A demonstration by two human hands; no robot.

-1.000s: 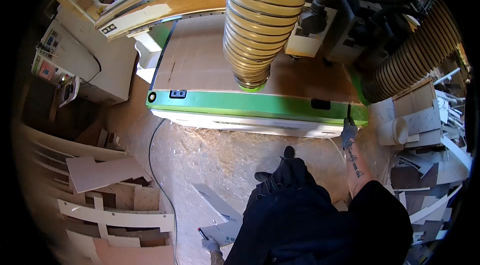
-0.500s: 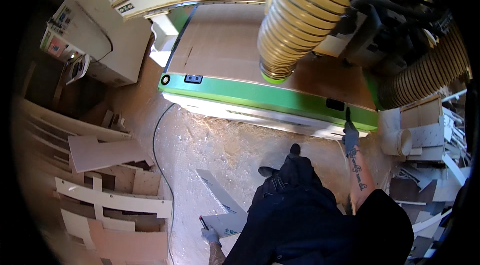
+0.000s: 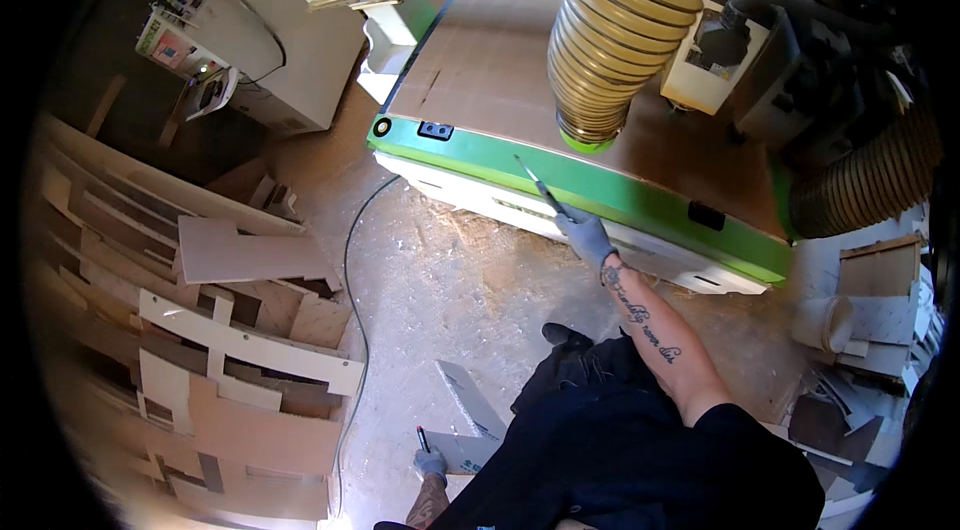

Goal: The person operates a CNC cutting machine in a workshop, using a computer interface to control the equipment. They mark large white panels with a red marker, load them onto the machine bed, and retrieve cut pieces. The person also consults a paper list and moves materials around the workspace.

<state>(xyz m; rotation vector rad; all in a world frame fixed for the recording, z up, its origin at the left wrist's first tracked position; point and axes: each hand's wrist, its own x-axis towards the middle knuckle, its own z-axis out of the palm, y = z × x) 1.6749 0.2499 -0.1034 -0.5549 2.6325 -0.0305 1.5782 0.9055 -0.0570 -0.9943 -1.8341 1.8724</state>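
Note:
My right hand [image 3: 588,233], in a grey glove, is closed around a slim pointed tool [image 3: 541,186] with a dark handle and a shiny tip, perhaps a knife. Its tip is over the green front edge [image 3: 610,175] of a large machine bed. Low in the view, my gloved left hand [image 3: 431,462] is closed on a dark marker pen [image 3: 422,438] with a red end, which points up. Right beside that hand is a grey board [image 3: 470,413] with a notched outline, partly hidden by my body. I cannot tell whether the left fingers grip the board too.
A ribbed hose [image 3: 625,40] hangs over the machine bed [image 3: 490,60]. On the left stand a white cabinet [image 3: 290,55] and stacked board offcuts [image 3: 250,355]. A dark cable [image 3: 350,260] crosses the floor. A white bucket [image 3: 825,322] and scraps lie at the right.
My right hand has swung left along the machine's front, from its right end to near the middle, and the slim tool now shows clearly. The view has shifted; my left hand still holds the pen.

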